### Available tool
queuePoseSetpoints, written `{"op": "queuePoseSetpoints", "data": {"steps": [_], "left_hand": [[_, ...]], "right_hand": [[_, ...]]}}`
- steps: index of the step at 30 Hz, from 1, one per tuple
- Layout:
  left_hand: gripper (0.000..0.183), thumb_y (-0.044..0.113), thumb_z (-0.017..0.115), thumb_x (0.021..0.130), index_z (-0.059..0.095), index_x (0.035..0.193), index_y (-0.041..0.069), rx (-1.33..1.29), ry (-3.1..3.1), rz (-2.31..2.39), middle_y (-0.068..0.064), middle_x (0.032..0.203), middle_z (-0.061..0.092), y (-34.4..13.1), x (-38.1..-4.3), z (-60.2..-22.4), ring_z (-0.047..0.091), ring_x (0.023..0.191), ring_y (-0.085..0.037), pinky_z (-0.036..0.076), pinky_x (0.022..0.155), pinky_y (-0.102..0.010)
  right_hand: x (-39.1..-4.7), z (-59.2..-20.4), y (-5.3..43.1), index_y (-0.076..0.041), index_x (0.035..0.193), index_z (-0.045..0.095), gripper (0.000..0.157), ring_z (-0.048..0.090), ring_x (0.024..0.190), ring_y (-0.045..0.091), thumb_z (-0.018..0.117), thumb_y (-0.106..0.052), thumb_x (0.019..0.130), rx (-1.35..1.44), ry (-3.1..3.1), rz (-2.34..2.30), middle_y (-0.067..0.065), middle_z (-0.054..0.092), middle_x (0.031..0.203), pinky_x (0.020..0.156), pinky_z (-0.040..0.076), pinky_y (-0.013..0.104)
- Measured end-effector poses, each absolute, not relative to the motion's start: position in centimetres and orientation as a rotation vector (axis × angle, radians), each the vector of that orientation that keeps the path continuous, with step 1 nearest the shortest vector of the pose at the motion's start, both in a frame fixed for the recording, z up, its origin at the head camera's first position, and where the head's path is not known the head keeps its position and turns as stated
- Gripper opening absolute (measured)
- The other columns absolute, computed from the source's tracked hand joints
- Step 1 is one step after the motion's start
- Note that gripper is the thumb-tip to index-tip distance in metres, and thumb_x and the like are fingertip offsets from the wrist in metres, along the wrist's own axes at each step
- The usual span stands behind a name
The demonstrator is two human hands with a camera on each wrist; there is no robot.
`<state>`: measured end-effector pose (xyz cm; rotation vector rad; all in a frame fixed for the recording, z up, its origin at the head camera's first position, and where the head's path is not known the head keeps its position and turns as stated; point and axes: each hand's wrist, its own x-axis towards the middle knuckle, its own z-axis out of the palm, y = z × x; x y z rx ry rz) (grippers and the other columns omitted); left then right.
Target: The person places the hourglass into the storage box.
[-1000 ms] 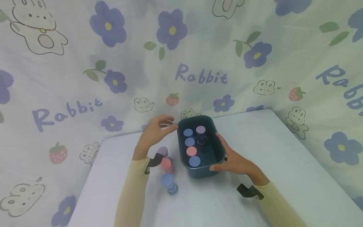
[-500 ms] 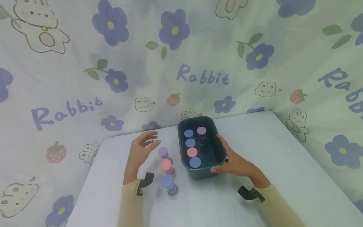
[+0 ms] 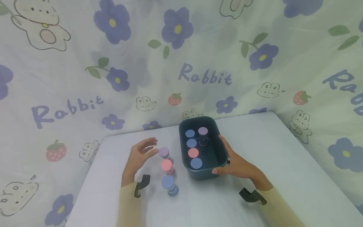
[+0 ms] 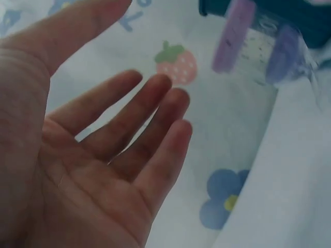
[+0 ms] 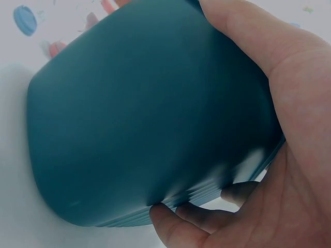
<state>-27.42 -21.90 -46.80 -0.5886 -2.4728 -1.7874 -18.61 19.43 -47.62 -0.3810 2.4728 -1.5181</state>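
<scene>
A dark teal plastic bin (image 3: pixel 198 174) stands on the white table. My right hand (image 3: pixel 236 164) grips its near right corner, thumb at the front and fingers along the side wall (image 5: pixel 129 119). Inside are several capped sand timers, including a pink one (image 3: pixel 193 153) and a purple one (image 3: pixel 203 130). Left of the bin, a purple sand timer (image 3: pixel 164 152), a pink sand timer (image 3: pixel 167 165) and a blue sand timer (image 3: pixel 168 183) stand in a row. My left hand (image 3: pixel 139 157) is beside the purple one, fingers apart and palm holding nothing (image 4: pixel 240 36).
White cloth covers the table (image 3: pixel 215 205). A patterned curtain (image 3: pixel 158 69) rises behind its back edge and along the sides. The bin's far end is close to that curtain.
My left hand has moved from the bin's left rim leftward and nearer, to beside the purple sand timer. My right hand keeps its hold on the bin.
</scene>
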Motion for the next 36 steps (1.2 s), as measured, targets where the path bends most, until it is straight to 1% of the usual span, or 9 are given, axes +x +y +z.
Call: {"op": "queuePoseSetpoints", "data": {"steps": [4, 12, 16, 22, 26, 29, 31, 33, 36], "left_hand": [[0.054, 0.008, 0.079, 0.090, 0.059, 0.139, -0.004, -0.635, -2.528, -1.833, -0.026, 0.138, 0.064, -22.3, -28.1, -48.3, 0.067, 0.121, -0.010, 0.051, 0.112, -0.036], [0.057, 0.019, 0.085, 0.086, 0.064, 0.136, 0.004, -0.611, -2.689, -1.784, -0.016, 0.137, 0.068, -21.9, -28.6, -49.8, 0.065, 0.126, -0.014, 0.050, 0.113, -0.041], [0.057, 0.020, 0.086, 0.085, 0.065, 0.136, 0.006, -0.609, -2.706, -1.792, -0.014, 0.138, 0.068, -21.6, -28.6, -49.8, 0.065, 0.126, -0.014, 0.051, 0.112, -0.039], [0.053, 0.021, 0.087, 0.084, 0.068, 0.132, 0.012, -0.606, -2.724, -1.807, -0.011, 0.134, 0.070, -21.4, -28.4, -50.1, 0.067, 0.121, -0.008, 0.057, 0.106, -0.032], [0.051, 0.024, 0.087, 0.084, 0.069, 0.130, 0.014, -0.576, -2.731, -1.765, -0.009, 0.132, 0.072, -21.3, -28.3, -50.4, 0.066, 0.123, -0.014, 0.054, 0.110, -0.046], [0.049, 0.027, 0.086, 0.084, 0.071, 0.129, 0.015, -0.553, -2.715, -1.722, -0.008, 0.132, 0.073, -21.3, -28.2, -50.3, 0.065, 0.127, -0.020, 0.047, 0.115, -0.059], [0.047, 0.025, 0.086, 0.085, 0.071, 0.128, 0.014, -0.536, -2.682, -1.729, -0.009, 0.132, 0.073, -21.3, -28.1, -50.1, 0.064, 0.128, -0.020, 0.043, 0.116, -0.064], [0.047, 0.018, 0.085, 0.085, 0.071, 0.129, 0.010, -0.516, -2.628, -1.775, -0.013, 0.133, 0.072, -21.3, -28.0, -49.9, 0.064, 0.127, -0.016, 0.041, 0.118, -0.062], [0.048, 0.010, 0.084, 0.085, 0.069, 0.130, 0.004, -0.475, -2.557, -1.831, -0.015, 0.134, 0.071, -21.4, -27.9, -49.4, 0.064, 0.123, -0.005, 0.044, 0.119, -0.049]], "right_hand": [[-18.5, -47.4, 19.5, -0.032, 0.165, -0.006, 0.130, 0.019, 0.156, 0.051, 0.089, -0.041, 0.077, -0.356, 2.471, -1.514, 0.012, 0.000, 0.176, 0.112, 0.039, 0.071], [-18.2, -47.0, 19.8, -0.032, 0.165, -0.007, 0.131, 0.020, 0.154, 0.053, 0.089, -0.041, 0.077, -0.372, 2.492, -1.503, 0.015, 0.001, 0.175, 0.110, 0.041, 0.072], [-18.2, -46.9, 19.7, -0.031, 0.166, -0.006, 0.131, 0.021, 0.154, 0.054, 0.089, -0.042, 0.076, -0.389, 2.489, -1.515, 0.016, 0.001, 0.175, 0.110, 0.042, 0.072], [-18.4, -47.1, 19.6, -0.033, 0.165, -0.006, 0.131, 0.020, 0.155, 0.053, 0.089, -0.043, 0.076, -0.374, 2.478, -1.522, 0.014, 0.000, 0.176, 0.111, 0.040, 0.072], [-18.5, -47.3, 19.5, -0.033, 0.165, -0.006, 0.131, 0.019, 0.155, 0.052, 0.089, -0.043, 0.076, -0.368, 2.474, -1.512, 0.014, -0.001, 0.176, 0.112, 0.040, 0.072], [-18.5, -47.3, 19.5, -0.032, 0.165, -0.007, 0.131, 0.019, 0.155, 0.053, 0.089, -0.043, 0.077, -0.381, 2.477, -1.518, 0.015, 0.000, 0.175, 0.111, 0.040, 0.072], [-18.5, -47.4, 19.4, -0.033, 0.165, -0.007, 0.131, 0.019, 0.155, 0.053, 0.089, -0.043, 0.076, -0.376, 2.475, -1.527, 0.014, 0.000, 0.176, 0.111, 0.040, 0.072], [-18.5, -47.5, 19.3, -0.034, 0.165, -0.006, 0.131, 0.019, 0.155, 0.052, 0.089, -0.043, 0.076, -0.365, 2.467, -1.533, 0.013, 0.000, 0.176, 0.112, 0.040, 0.072], [-18.5, -47.7, 19.3, -0.035, 0.165, -0.006, 0.130, 0.020, 0.155, 0.052, 0.089, -0.043, 0.076, -0.345, 2.459, -1.536, 0.012, 0.001, 0.176, 0.112, 0.041, 0.072]]}}
